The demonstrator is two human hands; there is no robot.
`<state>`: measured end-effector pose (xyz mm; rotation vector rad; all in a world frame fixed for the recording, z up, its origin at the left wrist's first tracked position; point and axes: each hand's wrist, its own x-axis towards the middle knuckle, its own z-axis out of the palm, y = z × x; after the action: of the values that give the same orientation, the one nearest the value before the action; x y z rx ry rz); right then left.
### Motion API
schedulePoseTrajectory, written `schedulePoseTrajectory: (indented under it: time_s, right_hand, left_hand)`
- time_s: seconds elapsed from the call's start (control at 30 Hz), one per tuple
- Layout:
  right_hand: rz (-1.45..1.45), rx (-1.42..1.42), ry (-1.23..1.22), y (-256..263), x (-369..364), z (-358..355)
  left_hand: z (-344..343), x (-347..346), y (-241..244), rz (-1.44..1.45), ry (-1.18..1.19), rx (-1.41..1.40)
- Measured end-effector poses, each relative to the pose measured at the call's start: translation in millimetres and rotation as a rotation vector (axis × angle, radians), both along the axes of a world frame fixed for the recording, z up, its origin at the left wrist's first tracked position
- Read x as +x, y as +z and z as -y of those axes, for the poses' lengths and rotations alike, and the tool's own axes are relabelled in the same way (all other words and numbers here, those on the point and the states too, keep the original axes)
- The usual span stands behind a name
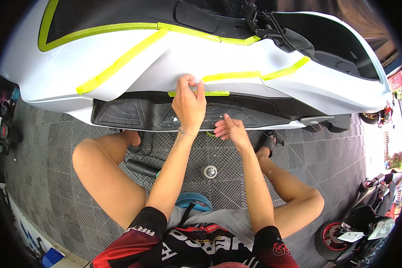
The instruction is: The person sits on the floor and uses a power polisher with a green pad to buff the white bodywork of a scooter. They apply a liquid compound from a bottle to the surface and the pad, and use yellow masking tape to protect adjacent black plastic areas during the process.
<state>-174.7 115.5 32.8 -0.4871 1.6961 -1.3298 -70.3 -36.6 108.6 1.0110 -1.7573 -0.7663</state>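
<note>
A white scooter body panel lies before me, with strips of yellow-green masking tape along its edges. My left hand is raised against it, thumb and forefinger pinching a small pale piece. That pinch is at the left end of a tape strip; whether it also grips the tape is unclear. A shorter tape strip runs behind the left hand, above the black footboard. My right hand hangs lower, just in front of the footboard's edge, fingers apart and holding nothing.
On the grey grid-tile floor between my legs stand a small round-topped container and a black cylindrical tool. A yellow-green ring shows partly under the footboard edge. Parked motorcycles stand at lower right.
</note>
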Motion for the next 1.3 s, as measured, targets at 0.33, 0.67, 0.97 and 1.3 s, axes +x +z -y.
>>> schedulePoseTrajectory:
  time_s: [0.33,0.67,0.97,1.3]
  right_hand:
    - [-0.304,-0.003,0.18,42,-18,-18]
    - [-1.048,-0.1,0.173,223,-28,-21]
    - [-1.66,-0.227,0.605,218,-75,34]
    - [-1.364,-0.076,0.73,260,-77,20]
  left_hand:
    - [4,-1,13,0.165,-0.047,-0.109]
    - [-45,17,62,0.124,-0.319,-0.022]
    - [-59,35,93,0.104,-0.397,-0.082]
    - [-36,70,110,0.135,-0.507,0.004]
